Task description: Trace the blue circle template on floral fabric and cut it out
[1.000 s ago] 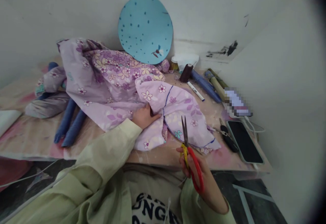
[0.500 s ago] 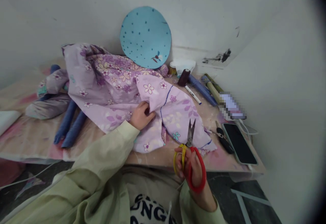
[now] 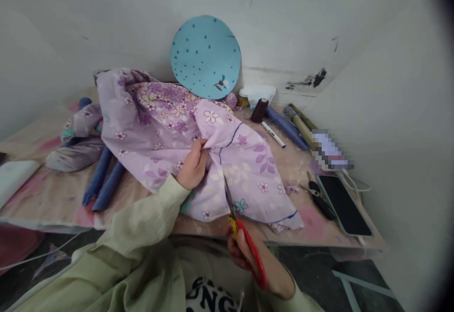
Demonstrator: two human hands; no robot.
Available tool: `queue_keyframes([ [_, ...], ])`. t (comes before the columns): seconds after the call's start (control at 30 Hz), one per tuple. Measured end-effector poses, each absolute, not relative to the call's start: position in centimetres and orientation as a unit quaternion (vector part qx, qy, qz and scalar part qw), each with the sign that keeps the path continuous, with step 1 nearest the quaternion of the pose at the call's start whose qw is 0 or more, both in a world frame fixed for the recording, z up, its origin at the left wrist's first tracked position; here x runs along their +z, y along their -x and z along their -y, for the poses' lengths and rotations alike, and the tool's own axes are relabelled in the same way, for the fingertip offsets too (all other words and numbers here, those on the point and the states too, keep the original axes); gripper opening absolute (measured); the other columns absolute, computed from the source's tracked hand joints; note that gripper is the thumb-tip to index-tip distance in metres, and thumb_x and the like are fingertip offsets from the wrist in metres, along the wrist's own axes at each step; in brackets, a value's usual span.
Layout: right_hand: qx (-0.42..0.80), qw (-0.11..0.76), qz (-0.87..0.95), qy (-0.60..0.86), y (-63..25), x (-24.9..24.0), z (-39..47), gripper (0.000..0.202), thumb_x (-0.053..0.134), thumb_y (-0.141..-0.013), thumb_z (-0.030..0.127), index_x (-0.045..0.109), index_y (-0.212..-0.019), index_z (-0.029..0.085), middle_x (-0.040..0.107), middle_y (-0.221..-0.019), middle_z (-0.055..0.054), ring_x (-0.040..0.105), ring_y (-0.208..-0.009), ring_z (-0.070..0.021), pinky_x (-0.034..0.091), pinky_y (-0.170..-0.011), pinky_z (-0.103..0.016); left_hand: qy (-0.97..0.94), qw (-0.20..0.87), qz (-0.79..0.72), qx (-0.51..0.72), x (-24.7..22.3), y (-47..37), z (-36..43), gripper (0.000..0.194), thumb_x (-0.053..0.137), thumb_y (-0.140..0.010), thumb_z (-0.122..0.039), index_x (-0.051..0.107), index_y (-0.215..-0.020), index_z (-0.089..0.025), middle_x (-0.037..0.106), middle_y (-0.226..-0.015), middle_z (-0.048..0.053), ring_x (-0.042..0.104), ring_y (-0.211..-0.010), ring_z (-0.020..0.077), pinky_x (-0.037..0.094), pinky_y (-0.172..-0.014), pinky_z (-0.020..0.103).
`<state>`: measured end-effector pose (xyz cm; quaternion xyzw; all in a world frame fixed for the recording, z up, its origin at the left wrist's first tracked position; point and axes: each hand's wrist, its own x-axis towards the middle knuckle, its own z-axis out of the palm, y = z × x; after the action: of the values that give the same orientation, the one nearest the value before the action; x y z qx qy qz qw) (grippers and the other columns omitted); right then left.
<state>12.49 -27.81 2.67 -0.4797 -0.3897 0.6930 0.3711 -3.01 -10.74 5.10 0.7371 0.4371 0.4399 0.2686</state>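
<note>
Purple flowered fabric lies across the table, with a curved blue line drawn on it. My left hand pinches a fold of this fabric just left of the line. In my right hand are scissors with one red and one yellow handle. Their blades point away from me and lie at the slit in the fabric, near the blue line. How much cloth sits between the blades I cannot tell.
A blue dotted disc leans on the wall. Behind the fabric stand a dark thread spool, a marker and blue rolls. Keys and a phone lie on the right; more blue rolls on the left.
My right hand has brought the scissors leftward and turned the blades into the slit of the fabric. My left hand keeps its pinch on the cloth. The view has shifted slightly.
</note>
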Motion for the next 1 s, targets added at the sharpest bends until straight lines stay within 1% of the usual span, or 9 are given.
queue_keyframes([
  [0.17, 0.742, 0.386, 0.332, 0.436, -11.2, 2.7, 26.2, 0.043, 0.042, -0.078, 0.062, 0.055, -0.084, 0.021, 0.033, -0.056, 0.005, 0.021, -0.044, -0.0061, 0.016, -0.039, -0.022, -0.723, 0.308, -0.443, 0.431, 5.1, 2.9, 11.1, 0.018, 0.032, -0.089, -0.028, 0.041, -0.103, -0.019, 0.054, -0.095, 0.003, 0.052, -0.085, 0.0132, 0.041, -0.079, 0.026],
  [0.3, 0.749, 0.409, 0.316, 0.414, -10.5, 2.3, 24.9, 0.041, 0.043, -0.078, 0.061, 0.054, -0.084, 0.021, 0.035, -0.057, 0.005, 0.022, -0.043, -0.0052, 0.017, -0.037, -0.021, -0.702, 0.342, -0.454, 0.429, 5.2, 2.7, 11.6, 0.032, 0.047, -0.083, -0.036, 0.033, -0.107, -0.020, 0.053, -0.104, 0.005, 0.055, -0.086, 0.0146, 0.043, -0.078, 0.027],
  [0.4, 0.750, 0.415, 0.315, 0.408, -10.3, 2.5, 24.5, 0.041, 0.044, -0.077, 0.062, 0.054, -0.083, 0.022, 0.034, -0.057, 0.005, 0.024, -0.043, -0.0053, 0.016, -0.037, -0.021, -0.699, 0.355, -0.445, 0.432, 5.3, 2.7, 11.8, 0.038, 0.053, -0.079, -0.032, 0.029, -0.107, -0.021, 0.051, -0.108, 0.006, 0.054, -0.094, 0.0160, 0.042, -0.083, 0.029],
  [0.53, 0.744, 0.436, 0.300, 0.409, -10.4, 3.1, 24.4, 0.046, 0.045, -0.073, 0.066, 0.052, -0.082, 0.022, 0.033, -0.057, 0.005, 0.022, -0.043, -0.0057, 0.015, -0.039, -0.023, -0.719, 0.382, -0.414, 0.407, 5.5, 2.8, 12.0, 0.040, 0.054, -0.078, -0.026, 0.028, -0.108, -0.022, 0.053, -0.101, 0.005, 0.054, -0.088, 0.0151, 0.042, -0.080, 0.029],
  [0.6, 0.742, 0.440, 0.304, 0.405, -10.6, 3.2, 24.5, 0.047, 0.045, -0.072, 0.067, 0.050, -0.083, 0.022, 0.033, -0.057, 0.005, 0.021, -0.042, -0.0059, 0.014, -0.039, -0.024, -0.730, 0.358, -0.415, 0.408, 5.7, 2.8, 12.4, 0.039, 0.055, -0.078, -0.026, 0.030, -0.107, -0.021, 0.051, -0.098, 0.004, 0.053, -0.085, 0.0144, 0.042, -0.076, 0.028],
  [0.73, 0.740, 0.437, 0.307, 0.409, -11.0, 3.1, 24.7, 0.045, 0.045, -0.073, 0.065, 0.048, -0.083, 0.021, 0.034, -0.059, 0.005, 0.022, -0.045, -0.0068, 0.015, -0.040, -0.024, -0.739, 0.197, -0.437, 0.473, 6.6, 3.0, 13.9, 0.024, 0.058, -0.075, -0.026, 0.040, -0.089, -0.018, 0.045, -0.082, 0.001, 0.045, -0.070, 0.0125, 0.040, -0.066, 0.027],
  [0.8, 0.746, 0.430, 0.315, 0.400, -11.2, 3.2, 24.9, 0.044, 0.044, -0.076, 0.064, 0.048, -0.084, 0.021, 0.033, -0.060, 0.004, 0.022, -0.046, -0.0067, 0.016, -0.041, -0.024, -0.785, 0.146, -0.414, 0.437, 7.0, 3.1, 14.6, 0.017, 0.057, -0.076, -0.027, 0.043, -0.076, -0.018, 0.044, -0.071, 0.000, 0.042, -0.066, 0.0130, 0.037, -0.063, 0.027],
  [0.87, 0.751, 0.421, 0.329, 0.389, -11.3, 3.5, 25.1, 0.043, 0.041, -0.078, 0.063, 0.049, -0.086, 0.022, 0.032, -0.061, 0.004, 0.022, -0.045, -0.0065, 0.015, -0.041, -0.025, -0.834, 0.129, -0.392, 0.366, 7.3, 3.0, 15.0, 0.019, 0.056, -0.077, -0.030, 0.045, -0.069, -0.017, 0.046, -0.066, 0.001, 0.042, -0.065, 0.0140, 0.036, -0.062, 0.028],
  [1.0, 0.737, 0.411, 0.355, 0.403, -11.6, 3.7, 25.4, 0.044, 0.038, -0.079, 0.063, 0.051, -0.088, 0.022, 0.033, -0.060, 0.004, 0.023, -0.044, -0.0071, 0.017, -0.040, -0.026, -0.874, 0.122, -0.349, 0.316, 7.1, 2.7, 15.1, 0.014, 0.049, -0.082, -0.023, 0.050, -0.071, -0.015, 0.052, -0.067, 0.003, 0.044, -0.065, 0.0142, 0.037, -0.061, 0.027],
])
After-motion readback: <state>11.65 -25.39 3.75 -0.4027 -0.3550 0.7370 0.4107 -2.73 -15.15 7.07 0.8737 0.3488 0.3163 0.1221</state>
